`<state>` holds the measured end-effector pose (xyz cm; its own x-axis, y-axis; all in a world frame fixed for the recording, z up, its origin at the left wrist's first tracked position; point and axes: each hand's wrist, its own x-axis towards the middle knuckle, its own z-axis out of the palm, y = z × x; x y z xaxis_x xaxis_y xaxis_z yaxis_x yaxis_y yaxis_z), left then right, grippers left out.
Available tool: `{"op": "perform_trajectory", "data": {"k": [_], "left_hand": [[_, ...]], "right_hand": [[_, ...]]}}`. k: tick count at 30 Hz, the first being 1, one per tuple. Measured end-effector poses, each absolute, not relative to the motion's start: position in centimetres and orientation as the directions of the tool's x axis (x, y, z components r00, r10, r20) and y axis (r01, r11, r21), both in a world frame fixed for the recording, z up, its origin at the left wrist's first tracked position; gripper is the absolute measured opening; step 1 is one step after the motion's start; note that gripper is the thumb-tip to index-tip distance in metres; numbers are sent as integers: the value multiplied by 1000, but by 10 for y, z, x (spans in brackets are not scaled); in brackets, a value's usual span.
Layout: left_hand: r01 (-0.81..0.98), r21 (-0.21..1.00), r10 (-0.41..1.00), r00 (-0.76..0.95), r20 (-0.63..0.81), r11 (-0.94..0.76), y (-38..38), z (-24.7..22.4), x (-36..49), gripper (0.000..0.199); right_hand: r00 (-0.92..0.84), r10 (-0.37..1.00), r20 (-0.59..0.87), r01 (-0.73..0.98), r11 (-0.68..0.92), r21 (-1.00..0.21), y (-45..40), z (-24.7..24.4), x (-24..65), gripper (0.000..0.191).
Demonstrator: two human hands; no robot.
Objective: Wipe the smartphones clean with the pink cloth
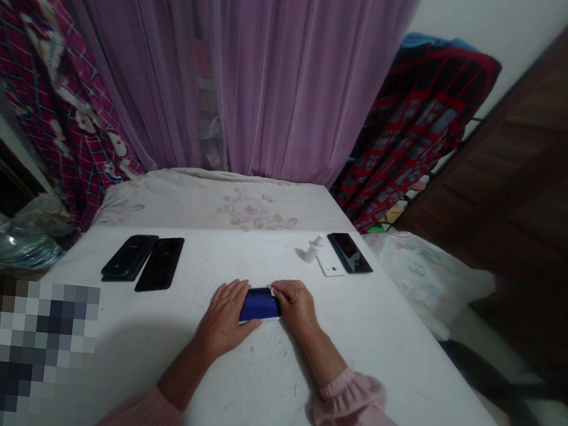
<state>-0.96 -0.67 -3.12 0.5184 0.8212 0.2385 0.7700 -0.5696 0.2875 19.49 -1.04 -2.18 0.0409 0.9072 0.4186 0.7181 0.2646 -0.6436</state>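
Note:
A phone (259, 306) with a deep blue screen lies sideways on the white table in front of me. My left hand (224, 316) grips its left end, fingers at the far edge and thumb along the near edge. At the far right corner of the screen, my right hand (296, 304) is closed in a pinch on a small whitish scrap (272, 291), perhaps tissue or cloth; most of it is hidden by the fingers. The phone's right end is partly covered by that hand.
Dark phones (160, 265) lie at the table's left. At the right are a white phone (332, 264), a dark phone (351, 253) and a small white bottle (313, 249). A plastic bag (429, 274) is beyond the right edge; a large clear bottle (14, 247) stands left.

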Motion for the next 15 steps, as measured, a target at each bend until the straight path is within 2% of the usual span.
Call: {"op": "perform_trajectory", "data": {"k": [7, 15], "left_hand": [[757, 300, 813, 525, 251, -581, -7, -32, -9, 65], [763, 301, 820, 515, 251, -572, -7, -33, -8, 66]], "right_hand": [[-1, 869, 495, 683, 363, -634, -59, -29, 203, 17], [87, 894, 439, 712, 253, -656, -16, -25, 198, 17]]}}
